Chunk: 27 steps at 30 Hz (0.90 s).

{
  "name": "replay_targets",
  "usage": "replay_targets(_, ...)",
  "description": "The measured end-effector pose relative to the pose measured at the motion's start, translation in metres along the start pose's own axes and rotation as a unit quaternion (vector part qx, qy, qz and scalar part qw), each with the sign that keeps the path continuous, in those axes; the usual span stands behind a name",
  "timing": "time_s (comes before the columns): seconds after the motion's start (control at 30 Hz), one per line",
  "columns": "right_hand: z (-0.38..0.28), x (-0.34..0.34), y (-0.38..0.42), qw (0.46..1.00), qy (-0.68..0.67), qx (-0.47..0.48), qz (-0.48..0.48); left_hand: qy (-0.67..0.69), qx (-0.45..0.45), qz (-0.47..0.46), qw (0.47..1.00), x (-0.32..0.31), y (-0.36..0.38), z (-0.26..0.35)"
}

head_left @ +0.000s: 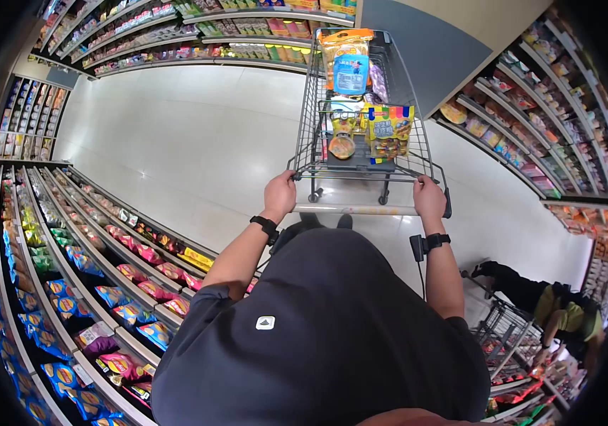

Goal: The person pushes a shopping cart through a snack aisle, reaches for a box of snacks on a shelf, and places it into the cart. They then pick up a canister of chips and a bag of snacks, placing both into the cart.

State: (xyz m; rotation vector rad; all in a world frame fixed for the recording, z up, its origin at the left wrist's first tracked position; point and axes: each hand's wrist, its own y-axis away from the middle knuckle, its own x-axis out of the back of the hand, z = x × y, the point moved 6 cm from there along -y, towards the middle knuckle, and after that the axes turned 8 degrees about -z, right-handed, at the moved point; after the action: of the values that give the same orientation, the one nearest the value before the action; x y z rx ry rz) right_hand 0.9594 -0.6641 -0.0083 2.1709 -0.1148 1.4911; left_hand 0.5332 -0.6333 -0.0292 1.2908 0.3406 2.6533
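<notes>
Head view: your left hand (280,190) is wrapped around the left end of the cart handle (355,209); your right hand (429,197) is wrapped around the right end; both fists are closed on the bar, well apart, one at each end; black wrist straps on both arms, and the right one carries a small black device (417,247) with a cable hanging down.

The shopping cart (361,106) stands straight ahead of you on the pale glossy floor (197,128), wire basket pointing away; inside it, a tall orange-topped bag with a blue label (350,67) leans at the far end; a yellow multi-colour pack (388,128) sits near the right side; a round yellowish item (341,145) lies low in the middle; other packets are crowded around them, too small to name.

To your left, long shelves (70,263) run alongside, packed with snack bags (126,273) in blue, pink and yellow; more stocked shelves cross the far end of the aisle at top; on your right, another shelf run (531,121) holds packaged goods.

Lower right, another person (559,305) in dark and yellow-green clothes is bent beside a second wire cart (506,330); their hands are not clearly visible; your dark T-shirt (332,326) fills the bottom centre.
</notes>
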Motion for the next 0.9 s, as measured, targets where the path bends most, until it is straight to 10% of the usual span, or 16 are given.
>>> replay_targets(0.9, -0.052, -0.006, -0.060, 0.997, 0.034, 0.072, -0.005, 0.080, 0.039, 0.095, 0.991, 0.012, 0.021, -0.031)
